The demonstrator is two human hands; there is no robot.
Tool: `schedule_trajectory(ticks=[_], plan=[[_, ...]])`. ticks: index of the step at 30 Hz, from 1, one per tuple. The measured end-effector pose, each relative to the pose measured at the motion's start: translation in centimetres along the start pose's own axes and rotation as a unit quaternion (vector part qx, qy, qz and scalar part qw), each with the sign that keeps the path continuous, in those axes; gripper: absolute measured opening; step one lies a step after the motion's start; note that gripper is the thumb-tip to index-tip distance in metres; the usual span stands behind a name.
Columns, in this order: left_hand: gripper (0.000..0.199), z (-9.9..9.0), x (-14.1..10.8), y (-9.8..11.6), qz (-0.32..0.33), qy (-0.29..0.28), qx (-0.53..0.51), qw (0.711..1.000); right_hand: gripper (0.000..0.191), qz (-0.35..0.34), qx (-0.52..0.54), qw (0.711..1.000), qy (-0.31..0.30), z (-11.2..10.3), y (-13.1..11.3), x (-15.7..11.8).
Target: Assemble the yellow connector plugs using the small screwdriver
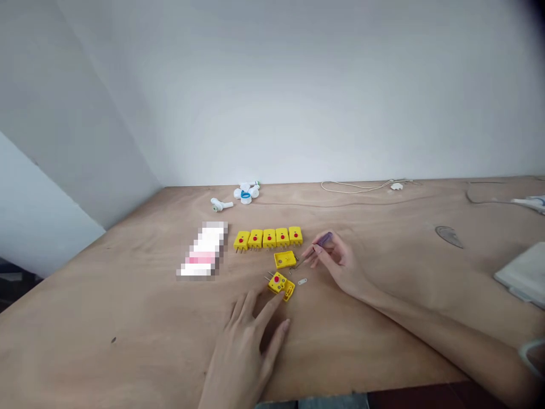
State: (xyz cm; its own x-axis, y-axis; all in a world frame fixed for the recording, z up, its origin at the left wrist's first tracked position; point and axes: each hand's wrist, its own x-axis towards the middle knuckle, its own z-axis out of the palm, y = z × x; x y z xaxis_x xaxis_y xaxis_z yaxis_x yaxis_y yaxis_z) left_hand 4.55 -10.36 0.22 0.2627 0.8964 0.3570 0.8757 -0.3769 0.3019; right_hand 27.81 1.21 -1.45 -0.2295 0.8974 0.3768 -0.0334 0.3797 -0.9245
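My right hand [336,258] grips a screwdriver [324,239] by its purple handle, its thin shaft slanting down to the left towards small screws [292,270]. My left hand [251,329] rests on the table with its fingers spread, the index fingertip touching an opened yellow plug [277,280] with a red centre and metal pins. Just behind that lies a loose yellow cover [284,259], inner side up. A small pale clip with holes [302,281] lies right of the opened plug. Farther back stands a row of several closed yellow plugs [269,238].
A blurred-out phone-like slab [205,250] lies left of the plugs. White plastic fittings [246,194] and a thin white cord [357,187] lie near the wall. A white case [523,272] sits at the right, beyond a round grommet [449,236] in the wooden table [128,295].
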Motion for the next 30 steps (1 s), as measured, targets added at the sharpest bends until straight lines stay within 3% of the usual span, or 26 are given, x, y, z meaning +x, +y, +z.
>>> schedule_trajectory(ticks=[12,21,30], plan=[[0.034,0.1,0.1,-0.1,-0.006,-0.010,-0.012,1.000,0.022,0.015,0.046,0.998,0.041,0.5,-1.4,0.0],[0.034,0.1,0.1,-0.2,0.000,-0.014,-0.031,0.999,0.021,0.031,0.051,0.998,0.004,1.4,-1.8,-0.4],[0.034,-0.4,0.3,0.2,0.005,-0.016,-0.029,0.999,0.022,0.052,0.056,0.997,0.010,2.0,-2.5,-0.5]])
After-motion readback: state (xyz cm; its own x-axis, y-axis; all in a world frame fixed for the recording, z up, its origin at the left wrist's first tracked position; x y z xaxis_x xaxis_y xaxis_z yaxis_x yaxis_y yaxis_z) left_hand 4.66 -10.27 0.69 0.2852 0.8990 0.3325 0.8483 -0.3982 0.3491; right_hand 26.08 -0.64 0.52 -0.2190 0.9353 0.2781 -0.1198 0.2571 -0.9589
